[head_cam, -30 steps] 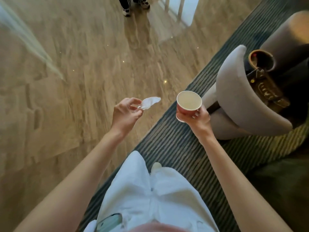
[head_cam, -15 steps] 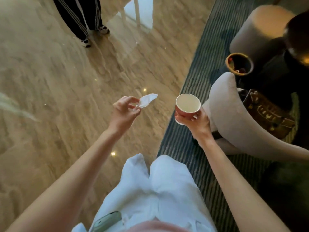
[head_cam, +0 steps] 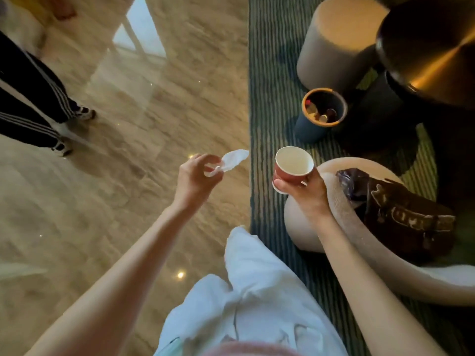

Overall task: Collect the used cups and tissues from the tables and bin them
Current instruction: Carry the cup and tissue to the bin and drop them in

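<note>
My left hand [head_cam: 195,178] pinches a crumpled white tissue [head_cam: 234,159] between thumb and fingers, held out over the marble floor. My right hand [head_cam: 305,191] grips a red paper cup [head_cam: 291,167] upright; its white inside looks empty. A small dark blue bin [head_cam: 312,127] with an orange rim stands on the striped carpet, ahead of the cup and slightly right. Several discarded items lie inside it.
A beige armchair [head_cam: 300,227] with a brown bag [head_cam: 401,214] on its seat is just right of my right hand. A grey round stool [head_cam: 334,47] and a dark round table [head_cam: 431,47] stand behind the bin. Another person's legs [head_cam: 33,104] are at the left.
The view has swung right and forward: the bin, stool and table now sit closer and more central, the other person's legs shifted left. Both hands keep their grips.
</note>
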